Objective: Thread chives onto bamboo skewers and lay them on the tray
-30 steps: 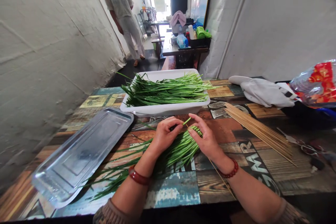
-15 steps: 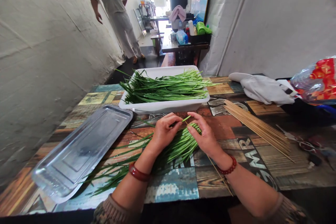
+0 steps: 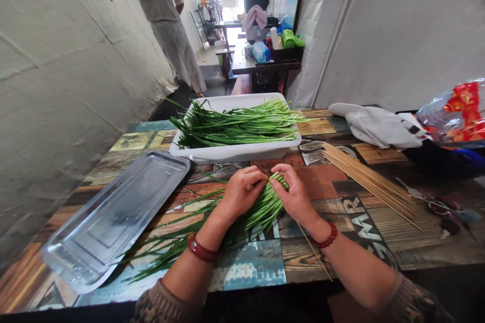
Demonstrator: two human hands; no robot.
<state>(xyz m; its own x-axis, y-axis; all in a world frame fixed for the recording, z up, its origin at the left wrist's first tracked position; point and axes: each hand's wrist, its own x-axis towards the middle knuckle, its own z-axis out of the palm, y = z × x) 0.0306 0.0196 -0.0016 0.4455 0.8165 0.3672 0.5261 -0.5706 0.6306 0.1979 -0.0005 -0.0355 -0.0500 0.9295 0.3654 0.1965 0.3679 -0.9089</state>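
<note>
My left hand (image 3: 246, 186) is closed in a pinch on a chive; its fingertips meet those of my right hand, and most of that stem is hidden. My right hand (image 3: 293, 192) curls round the pale ends of a bunch of chives (image 3: 263, 209), gripping a bamboo skewer (image 3: 314, 252) whose lower part sticks out below the wrist. Just a bit of the skewer's tip shows between the hands. The bunch's dark leaves trail left across the table under my left forearm.
Behind my hands stands a white tub (image 3: 235, 152) of chives. A clear-grey tray (image 3: 117, 217) lies left. On the right are bamboo skewers (image 3: 371, 184), scissors (image 3: 428, 199), a white cap (image 3: 373, 123) and a plastic bag (image 3: 454, 116). A person (image 3: 162, 5) stands beyond.
The green stem end that stuck up between my hands has come down to the skewer, and my left fingertips moved closer to my right. The person behind has raised an arm.
</note>
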